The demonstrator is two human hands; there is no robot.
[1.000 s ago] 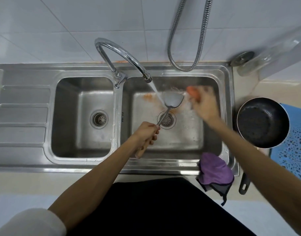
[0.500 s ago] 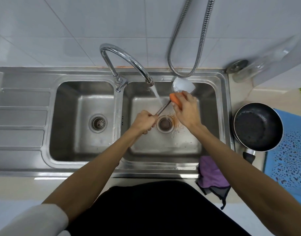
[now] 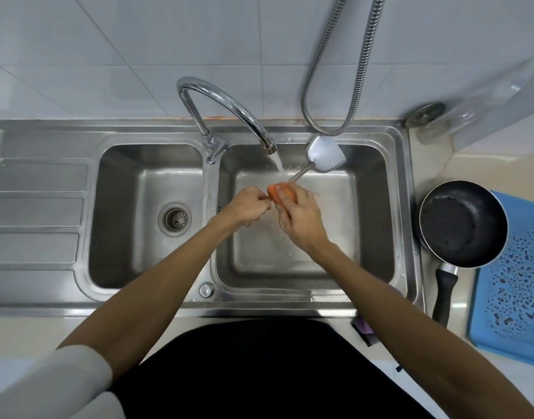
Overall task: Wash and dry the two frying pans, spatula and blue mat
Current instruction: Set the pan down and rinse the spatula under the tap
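Note:
Over the right basin I hold the metal spatula, its blade pointing up toward the back rim. My left hand grips the spatula's handle, which is hidden inside the fist. My right hand presses an orange sponge against the spatula's shaft under the running water. One black frying pan sits on the counter right of the sink, its handle toward me. It rests partly on the blue mat, which is wet with drops. A second pan is not in view.
The curved tap pours water into the right basin. The left basin holds nothing. A metal hose hangs on the tiled wall. A glass jar lies behind the pan. A purple cloth hangs at the sink's front edge.
The spatula swung from lying under the water stream to pointing up at the back rim. My right hand with the sponge slid down the shaft toward my left hand.

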